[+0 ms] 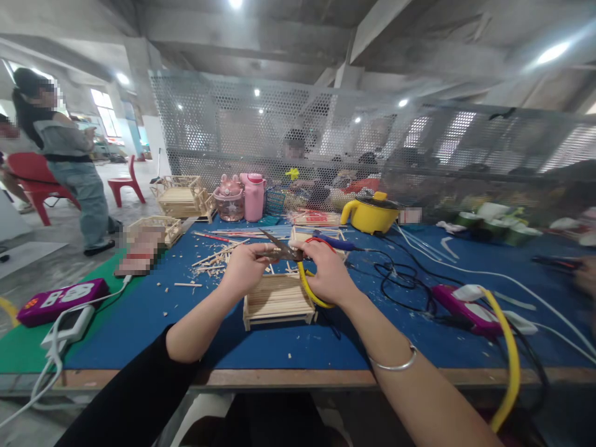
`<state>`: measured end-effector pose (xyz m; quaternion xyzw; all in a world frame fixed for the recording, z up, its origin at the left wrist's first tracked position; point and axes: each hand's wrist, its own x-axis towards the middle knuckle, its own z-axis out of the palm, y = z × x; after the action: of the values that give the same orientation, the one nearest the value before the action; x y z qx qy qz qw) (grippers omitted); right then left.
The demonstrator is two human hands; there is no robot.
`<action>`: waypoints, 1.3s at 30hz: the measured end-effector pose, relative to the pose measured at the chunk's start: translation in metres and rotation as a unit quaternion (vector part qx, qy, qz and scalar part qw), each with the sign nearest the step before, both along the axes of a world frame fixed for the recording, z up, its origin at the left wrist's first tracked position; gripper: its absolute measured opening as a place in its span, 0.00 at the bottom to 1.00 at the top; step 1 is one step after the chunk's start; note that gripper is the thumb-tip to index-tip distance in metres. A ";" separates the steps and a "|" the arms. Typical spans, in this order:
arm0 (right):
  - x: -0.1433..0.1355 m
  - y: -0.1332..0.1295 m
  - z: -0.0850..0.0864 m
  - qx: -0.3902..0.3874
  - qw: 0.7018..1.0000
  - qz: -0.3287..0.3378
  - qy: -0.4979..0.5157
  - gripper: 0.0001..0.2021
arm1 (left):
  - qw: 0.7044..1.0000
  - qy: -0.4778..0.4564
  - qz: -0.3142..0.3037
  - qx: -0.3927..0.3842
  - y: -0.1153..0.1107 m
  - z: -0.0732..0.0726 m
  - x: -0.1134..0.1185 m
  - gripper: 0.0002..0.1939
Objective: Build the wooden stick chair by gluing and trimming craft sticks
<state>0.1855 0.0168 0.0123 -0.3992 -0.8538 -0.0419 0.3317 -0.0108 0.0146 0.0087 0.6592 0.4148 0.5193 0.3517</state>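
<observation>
Gripping red-and-yellow-handled metal scissors (303, 282) in the right hand (330, 273); pinching something indistinct beside parted blades with the left hand (244, 270); near a pale slatted wooden frame (279, 298) on the blue-covered desk (363, 341); could nick fingertips by snipping this close.

The scissors (300, 256), with one yellow and one red handle loop, are in the grip of the right hand (326, 273), their dark blades spread apart and pointing away and to the left, near the fingertips of the left hand (246, 267). Just below the grip, on the wearer's side, a small slatted frame (279, 299) of pale wooden sticks stands upright on short corner legs, with low side rails. Loose sticks (216, 257), pale and thin, lie scattered in a heap left of the grip.
</observation>
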 end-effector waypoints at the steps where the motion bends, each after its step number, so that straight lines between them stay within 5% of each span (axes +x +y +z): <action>1: 0.000 0.000 0.000 0.000 1.000 0.000 0.000 0.29 | 1.000 0.011 0.006 0.008 -0.001 0.001 0.000 0.19; 39: -0.001 -0.004 0.003 0.026 0.999 0.030 -0.024 0.27 | 0.984 0.132 0.016 0.118 -0.009 0.006 -0.006 0.17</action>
<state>0.1846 0.0130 0.0157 -0.3634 -0.8717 -0.0638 0.3226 -0.0165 0.0060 0.0148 0.7520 0.4037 0.4788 0.2055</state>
